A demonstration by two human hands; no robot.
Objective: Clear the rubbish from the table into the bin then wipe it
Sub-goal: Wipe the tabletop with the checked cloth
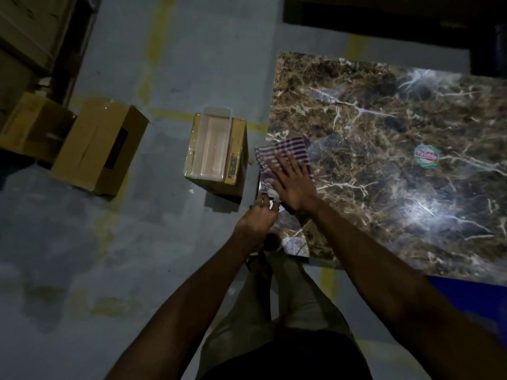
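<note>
The right hand is lying flat, fingers spread, pressing a striped cloth onto the marbled counter at its left edge. The left hand is waiting just below that edge, fingers curled upward beneath the cloth's overhang; whether this grip is pinching the cloth or catching crumbs cannot be told. The bin, a white tray sitting on a cardboard box, is standing on the floor just beside the counter. A round sticker or lid is lying well out on the counter; it looks like remaining rubbish, though it may be stuck on.

This looks like the wiping step, sweeping debris off the edge. To do it well, the palm should be keeping even pressure, the cloth staying flat, and the cupped hand staying tight under the edge so nothing falls to the floor.
</note>
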